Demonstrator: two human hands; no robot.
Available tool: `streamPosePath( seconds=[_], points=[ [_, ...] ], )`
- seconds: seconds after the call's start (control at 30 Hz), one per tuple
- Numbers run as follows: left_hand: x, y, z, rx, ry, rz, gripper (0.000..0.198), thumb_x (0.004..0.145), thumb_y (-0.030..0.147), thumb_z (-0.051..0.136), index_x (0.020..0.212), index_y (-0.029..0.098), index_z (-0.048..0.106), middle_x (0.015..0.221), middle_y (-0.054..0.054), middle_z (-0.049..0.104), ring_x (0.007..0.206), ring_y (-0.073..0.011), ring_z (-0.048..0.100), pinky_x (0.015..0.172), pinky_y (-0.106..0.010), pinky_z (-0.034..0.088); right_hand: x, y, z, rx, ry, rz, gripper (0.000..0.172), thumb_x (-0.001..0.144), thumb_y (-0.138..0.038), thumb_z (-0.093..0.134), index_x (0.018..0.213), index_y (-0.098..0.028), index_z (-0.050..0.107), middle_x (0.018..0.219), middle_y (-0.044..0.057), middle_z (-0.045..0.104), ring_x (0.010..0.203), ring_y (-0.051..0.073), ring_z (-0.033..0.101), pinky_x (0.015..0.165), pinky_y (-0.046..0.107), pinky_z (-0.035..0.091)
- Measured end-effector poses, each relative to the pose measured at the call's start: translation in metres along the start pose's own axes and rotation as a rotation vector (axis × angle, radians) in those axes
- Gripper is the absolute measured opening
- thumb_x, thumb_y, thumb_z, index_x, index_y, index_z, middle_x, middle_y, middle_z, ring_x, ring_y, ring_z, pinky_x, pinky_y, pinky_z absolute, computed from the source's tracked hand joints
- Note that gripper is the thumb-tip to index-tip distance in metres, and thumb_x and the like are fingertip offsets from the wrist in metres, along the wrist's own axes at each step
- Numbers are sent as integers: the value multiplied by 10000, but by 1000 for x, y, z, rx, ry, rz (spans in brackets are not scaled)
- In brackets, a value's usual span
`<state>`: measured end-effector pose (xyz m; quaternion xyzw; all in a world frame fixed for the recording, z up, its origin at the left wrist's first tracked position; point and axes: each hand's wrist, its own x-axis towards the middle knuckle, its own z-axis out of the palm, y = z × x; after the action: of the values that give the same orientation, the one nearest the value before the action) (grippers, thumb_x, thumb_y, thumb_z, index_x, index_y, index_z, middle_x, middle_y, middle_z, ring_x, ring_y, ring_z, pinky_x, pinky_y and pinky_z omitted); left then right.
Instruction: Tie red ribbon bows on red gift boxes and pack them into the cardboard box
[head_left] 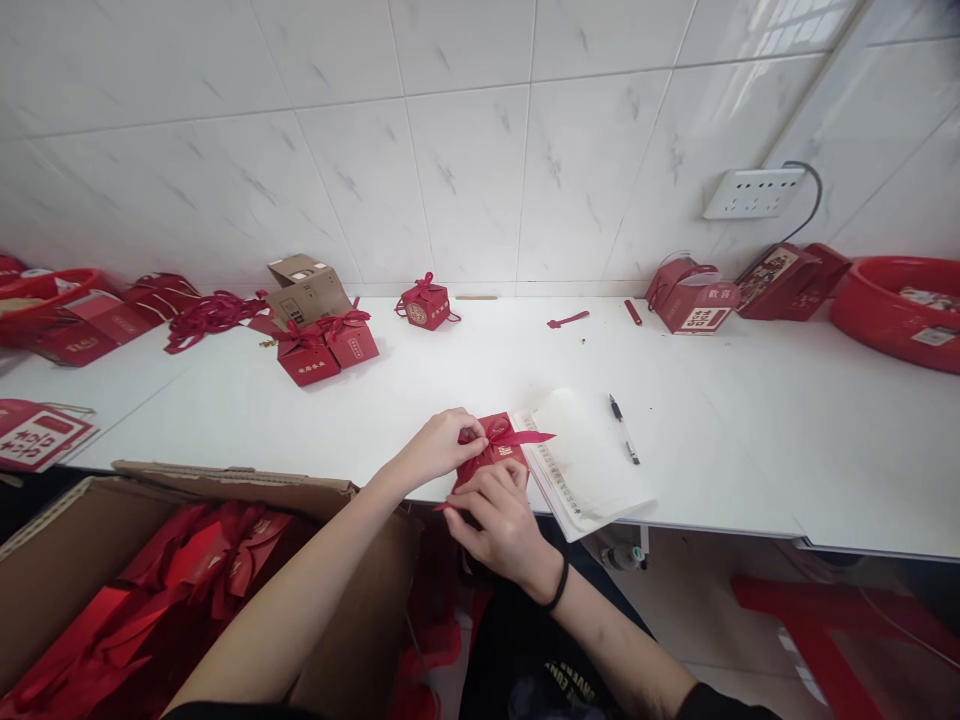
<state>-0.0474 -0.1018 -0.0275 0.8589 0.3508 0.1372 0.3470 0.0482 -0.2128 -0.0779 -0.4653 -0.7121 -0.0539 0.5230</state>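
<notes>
A small red gift box (pixel 514 455) with gold print sits at the table's front edge, and a red ribbon (pixel 529 437) is looped over its top. At the upper left of the box, my left hand (pixel 450 443) pinches the ribbon between thumb and fingertips. My right hand (pixel 499 515), wearing a black wrist band, comes from the near side. Its thumb and index finger close on a ribbon end at the lower left, while its other fingers rest against the box. Part of the box is hidden behind both hands.
An open notebook (pixel 581 465) touches the box's right side, with a pen (pixel 624 430) beyond. A cardboard box (pixel 240 475) of red boxes stands at lower left. Farther back are red boxes (pixel 326 350), ribbon bundle (pixel 214 315), small box (pixel 426 303) and red basin (pixel 892 320).
</notes>
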Motion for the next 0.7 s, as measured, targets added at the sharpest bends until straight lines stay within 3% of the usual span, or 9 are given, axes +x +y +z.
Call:
streamPosePath(
  seconds=[0.07, 0.17, 0.27, 0.33, 0.53, 0.7],
  points=[
    [0, 1, -1, 14, -9, 6, 132, 780, 259, 529, 759, 176, 629, 821, -15, 586, 719, -138, 585, 691, -254, 464, 4, 13, -16, 11, 43, 104, 51, 840, -188, 523, 829, -198, 572, 779, 10, 615, 762, 175, 545, 766, 367, 366],
    [0, 3, -2, 31, -33, 14, 122, 771, 270, 536, 749, 178, 613, 807, -15, 573, 735, -147, 584, 688, -258, 460, 8, 43, -37, -54, 165, 379, 169, 870, -285, 463, 935, -160, 556, 893, 86, 598, 852, 223, 530, 768, 386, 396],
    [0, 4, -2, 31, -39, 9, 117, 763, 280, 544, 727, 182, 598, 816, -15, 568, 743, -153, 583, 695, -266, 462, 12, 67, -49, 70, -3, 741, 307, 861, -431, 422, 832, -163, 569, 833, 76, 609, 787, 219, 548, 709, 344, 412],
    [0, 5, -2, 29, -35, -1, 118, 765, 281, 539, 733, 185, 598, 827, -17, 571, 752, -158, 583, 705, -273, 463, 14, 73, -52, 222, -152, 881, 354, 826, -484, 436, 708, -172, 555, 719, 43, 600, 701, 196, 543, 648, 301, 402],
    [-1, 5, -1, 36, -24, 4, 114, 770, 269, 529, 746, 189, 607, 829, -19, 578, 770, -163, 579, 718, -278, 459, 11, 69, -56, 494, -247, 1037, 388, 705, -541, 568, 601, -172, 505, 565, -6, 512, 549, 135, 466, 550, 254, 349],
    [1, 4, 0, 64, -16, 11, 126, 771, 278, 524, 742, 191, 609, 821, -20, 582, 771, -171, 576, 723, -292, 458, 3, 65, -59, 570, -258, 1027, 431, 657, -569, 628, 793, -179, 507, 508, -49, 485, 503, 128, 449, 534, 249, 335]
  ],
)
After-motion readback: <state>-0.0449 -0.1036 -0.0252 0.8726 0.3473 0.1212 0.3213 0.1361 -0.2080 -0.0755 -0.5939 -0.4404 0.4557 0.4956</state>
